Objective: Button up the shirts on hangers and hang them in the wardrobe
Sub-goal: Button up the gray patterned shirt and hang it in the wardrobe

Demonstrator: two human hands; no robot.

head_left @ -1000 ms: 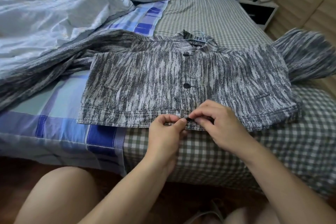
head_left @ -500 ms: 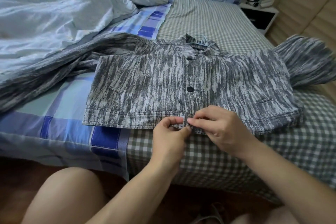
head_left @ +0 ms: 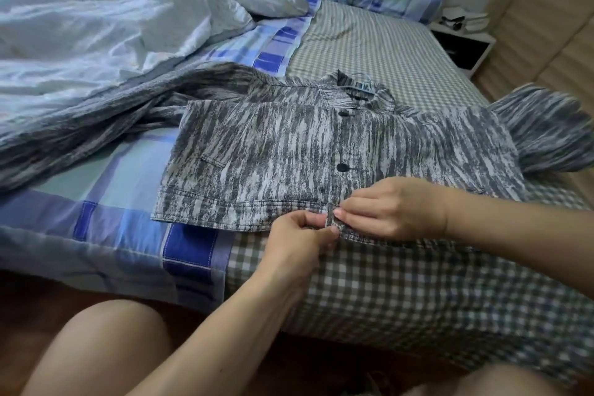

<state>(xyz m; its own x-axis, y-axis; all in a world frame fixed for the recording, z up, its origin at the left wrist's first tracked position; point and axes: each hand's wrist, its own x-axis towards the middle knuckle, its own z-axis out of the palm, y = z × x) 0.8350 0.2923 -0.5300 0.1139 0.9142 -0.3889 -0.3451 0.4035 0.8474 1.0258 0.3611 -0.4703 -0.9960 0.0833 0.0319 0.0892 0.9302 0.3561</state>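
Lying flat on the bed (head_left: pixel 379 42) is a grey and white streaky shirt (head_left: pixel 273 164), with its front facing up. Its collar points to 12 o'clock and its bottom hem runs along the near edge of the bed at 6 o'clock. A thin light blue hanger (head_left: pixel 361 86) peeks out at the collar. One long sleeve spreads out to 9 o'clock and the other sleeve goes off to 3 o'clock.

Two dark buttons (head_left: pixel 343 167) show down the middle of the shirt, one near the collar and one lower down. Both look done up.

The left hand (head_left: pixel 300 243) is at the bottom hem, in the middle of the shirt. Its fingers are curled and its thumb and finger pinch the edge of the cloth. The right hand (head_left: pixel 393 207) is just beside it, at 3 o'clock from the left hand. Its fingers are bent and they pinch the other edge of the shirt front. The fingertips of the two hands almost meet at the hem. The bottom button is hidden by the fingers.

A blue patchwork sheet (head_left: pixel 128 199) lies under the left part of the shirt. A green checked sheet (head_left: pixel 401 292) lies under the right part. A pale crumpled blanket (head_left: pixel 96 29) is heaped at 10 o'clock. A small white bedside table (head_left: pixel 463 45) stands at 2 o'clock.
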